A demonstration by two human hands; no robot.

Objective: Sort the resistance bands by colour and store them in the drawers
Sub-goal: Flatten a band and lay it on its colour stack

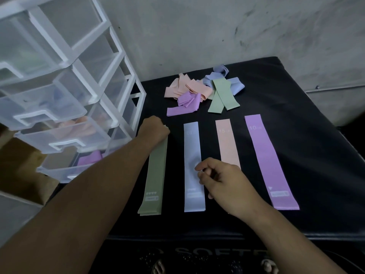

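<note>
Clear drawer unit (pixel 116 46) at left, drawers pulled out; peach and purple bands visible in the lower two. Black desk (pixel 306 135) carries four flat rows: green band stack (pixel 155 175), blue band (pixel 192 145), peach band (pixel 227 145), purple band (pixel 264 155). Unsorted mixed pile (pixel 203 89) behind them. Left hand (pixel 155 128) fisted on the green stack's far end. Right hand (pixel 223 180) loosely curled over the blue band, holding nothing.

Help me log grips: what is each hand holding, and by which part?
The left hand grips the green bands at their far end; the right hand holds nothing.
</note>
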